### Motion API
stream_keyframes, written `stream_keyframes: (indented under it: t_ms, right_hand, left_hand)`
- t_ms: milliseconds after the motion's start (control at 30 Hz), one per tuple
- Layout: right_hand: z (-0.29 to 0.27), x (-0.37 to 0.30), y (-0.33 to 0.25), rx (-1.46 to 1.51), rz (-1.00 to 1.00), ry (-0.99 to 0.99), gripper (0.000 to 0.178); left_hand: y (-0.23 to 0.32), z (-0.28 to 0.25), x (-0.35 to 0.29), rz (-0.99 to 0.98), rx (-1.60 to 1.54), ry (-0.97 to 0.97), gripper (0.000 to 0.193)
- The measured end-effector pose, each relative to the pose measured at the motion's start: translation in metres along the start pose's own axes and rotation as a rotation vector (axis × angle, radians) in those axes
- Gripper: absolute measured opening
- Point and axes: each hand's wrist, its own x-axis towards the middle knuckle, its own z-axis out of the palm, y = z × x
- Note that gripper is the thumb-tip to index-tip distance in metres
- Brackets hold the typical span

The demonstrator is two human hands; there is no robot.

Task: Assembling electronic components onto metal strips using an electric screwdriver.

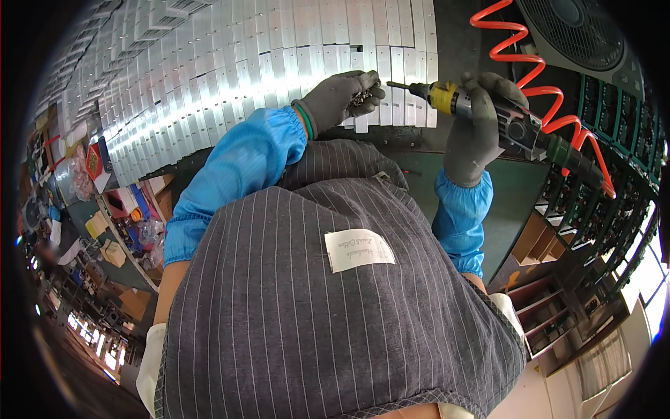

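Grey-gloved left hand (342, 101): you hold it half closed, fingers curled around a clump of small, shiny metal pieces (364, 96) that look like screws. If your grip slackens or the palm tips, some could spill and lodge between the plates beneath.

Grey-gloved right hand (480, 119): you have it wrapped around a black-and-grey handheld power driver (516, 127) with a yellow collar. I cannot tell whether a finger presses a trigger.

Slim dark driver bit (398, 85): it points left, its tip just beside your left fingertips. An early start or a small slip could snag the glove or nick a finger; that closeness is the main risk.

Silver rectangular metal plates (279, 80): they lie in tight rows ahead of you, the nearest edge uneven. A stray bit could scratch their bright faces, and a dragging cuff could nudge them out of line.

Red coiled plastic hose (551, 91): it loops past the grey round fan (576, 28) and down beside the driver's rear. A hard pull could catch it there and jerk your aim.
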Motion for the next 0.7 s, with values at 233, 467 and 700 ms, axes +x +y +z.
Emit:
stream_keyframes:
  t_ms: [233, 467, 700]
  right_hand:
    - [0.007, -0.005, 0.003, 0.113, -0.011, 0.006, 0.033]
    - [0.009, -0.004, 0.006, 0.146, -0.017, 0.079, 0.033]
    - [0.009, -0.005, 0.007, 0.118, -0.024, 0.086, 0.033]
  left_hand:
    - [-0.007, 0.002, 0.005, -0.012, -0.18, -0.026, 0.025]
    - [-0.008, -0.003, 0.009, 0.016, -0.213, -0.059, 0.024]
    - [-0.004, 0.002, 0.005, -0.014, -0.172, -0.004, 0.025]
